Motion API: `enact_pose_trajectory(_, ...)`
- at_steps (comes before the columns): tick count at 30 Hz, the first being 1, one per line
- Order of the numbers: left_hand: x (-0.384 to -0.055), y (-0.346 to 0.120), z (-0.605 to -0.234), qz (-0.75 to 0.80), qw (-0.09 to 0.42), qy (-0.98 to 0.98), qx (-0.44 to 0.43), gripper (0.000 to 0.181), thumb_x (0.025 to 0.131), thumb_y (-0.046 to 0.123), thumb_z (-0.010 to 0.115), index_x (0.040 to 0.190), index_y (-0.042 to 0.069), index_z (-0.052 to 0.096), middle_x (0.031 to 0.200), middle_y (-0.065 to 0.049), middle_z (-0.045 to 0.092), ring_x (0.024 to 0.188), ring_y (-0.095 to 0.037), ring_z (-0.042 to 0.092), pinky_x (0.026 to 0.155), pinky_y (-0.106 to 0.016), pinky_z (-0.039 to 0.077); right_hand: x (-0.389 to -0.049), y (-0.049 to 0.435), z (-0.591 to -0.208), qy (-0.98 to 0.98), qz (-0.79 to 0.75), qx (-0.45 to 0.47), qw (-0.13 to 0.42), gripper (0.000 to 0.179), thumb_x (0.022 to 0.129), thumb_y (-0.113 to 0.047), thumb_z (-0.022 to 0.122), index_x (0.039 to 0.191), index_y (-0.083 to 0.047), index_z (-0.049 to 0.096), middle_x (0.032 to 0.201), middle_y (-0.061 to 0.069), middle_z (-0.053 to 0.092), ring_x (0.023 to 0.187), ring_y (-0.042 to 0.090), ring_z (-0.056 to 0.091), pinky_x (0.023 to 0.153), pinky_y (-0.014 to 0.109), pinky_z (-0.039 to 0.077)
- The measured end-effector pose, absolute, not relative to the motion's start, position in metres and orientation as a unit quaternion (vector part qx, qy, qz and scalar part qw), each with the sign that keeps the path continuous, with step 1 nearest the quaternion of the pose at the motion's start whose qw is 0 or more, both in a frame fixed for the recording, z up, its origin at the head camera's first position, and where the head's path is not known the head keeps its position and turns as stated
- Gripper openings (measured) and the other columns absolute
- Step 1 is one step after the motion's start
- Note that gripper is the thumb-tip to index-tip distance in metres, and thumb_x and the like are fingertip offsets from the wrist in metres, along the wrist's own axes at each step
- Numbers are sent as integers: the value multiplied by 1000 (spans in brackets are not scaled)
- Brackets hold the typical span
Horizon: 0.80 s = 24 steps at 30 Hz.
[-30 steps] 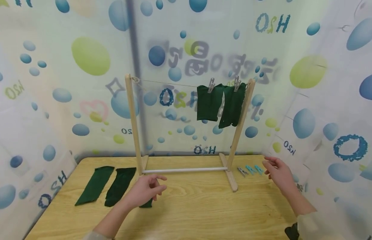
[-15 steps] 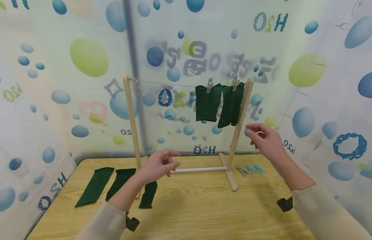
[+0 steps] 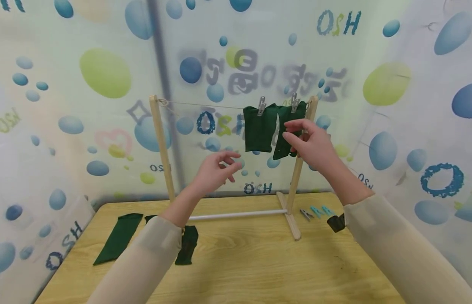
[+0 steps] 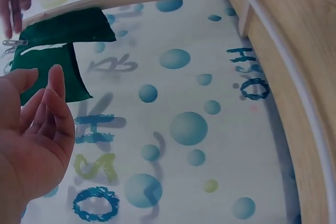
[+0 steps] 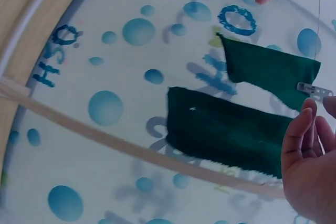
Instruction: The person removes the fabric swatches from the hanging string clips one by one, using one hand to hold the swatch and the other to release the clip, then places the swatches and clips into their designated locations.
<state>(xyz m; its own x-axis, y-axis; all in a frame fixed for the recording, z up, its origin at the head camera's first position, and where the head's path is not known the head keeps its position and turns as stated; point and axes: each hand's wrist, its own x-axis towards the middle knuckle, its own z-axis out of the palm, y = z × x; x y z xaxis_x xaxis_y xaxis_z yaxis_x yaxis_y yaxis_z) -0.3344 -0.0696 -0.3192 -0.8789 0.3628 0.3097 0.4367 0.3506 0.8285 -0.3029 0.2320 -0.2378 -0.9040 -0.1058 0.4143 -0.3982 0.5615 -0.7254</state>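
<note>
Two dark green cloth pieces hang from a string line, each under a silvery clothespin. The left cloth (image 3: 260, 131) hangs straight, and the right cloth (image 3: 284, 126) is beside the wooden post. My right hand (image 3: 312, 141) is raised and overlaps the right cloth in the head view, fingers loosely bent with nothing between them. In the right wrist view a clothespin (image 5: 314, 91) shows just above the fingertips. My left hand (image 3: 216, 171) is raised in mid-air, left of the hanging cloths, fingers relaxed and holding nothing.
The wooden rack has a left post (image 3: 162, 147), a right post (image 3: 294, 183) and a low white bar (image 3: 239, 215). More green cloths lie at left, including one long strip (image 3: 119, 238) and a short one (image 3: 187, 245). Several clothespins (image 3: 315, 212) lie right of the rack.
Both hands have risen from near the table; the right moved up and left to the hanging cloths, the left up and right. The head view has shifted slightly. The hanging cloths stay clipped.
</note>
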Motion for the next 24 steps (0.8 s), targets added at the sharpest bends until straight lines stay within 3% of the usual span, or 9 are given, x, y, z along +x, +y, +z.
enact_pose_trajectory(6,-350,-55,-297,-529,75,-817,-219,41,110,34,70,147,16,67,129,-7,70,97,-28,77,73,-31,62,-315,205,-213,-866,433,175,180,49,112,-29,66,158,-14,57,154,10,59,79,22,67,67,30,58)
enact_pose_trajectory(11,-363,-42,-283,-571,82,-793,-195,49,111,37,69,155,17,61,149,-10,63,110,-31,77,80,-35,65,-323,191,-197,-873,413,184,181,57,112,-29,66,164,-16,49,163,7,54,82,17,70,67,26,57)
enact_pose_trajectory(14,-371,-35,-277,-598,77,-774,-193,53,112,37,67,160,19,55,158,-11,58,115,-32,76,81,-37,66,-329,187,-192,-877,410,182,174,60,112,-28,66,168,-17,45,167,6,51,90,26,73,68,26,57)
enact_pose_trajectory(18,-379,-24,-273,-617,78,-759,-192,54,113,34,65,163,22,52,161,-10,55,114,-30,75,76,-33,62,-336,184,-189,-879,412,179,159,64,113,-29,65,171,-18,40,171,5,47,101,38,75,69,31,59)
enact_pose_trajectory(24,-385,-14,-274,-625,91,-750,-198,44,113,31,65,155,18,64,150,-13,65,99,-29,74,84,-37,60,-341,180,-186,-881,412,176,150,67,113,-31,64,173,-20,35,173,4,46,104,35,77,69,34,60)
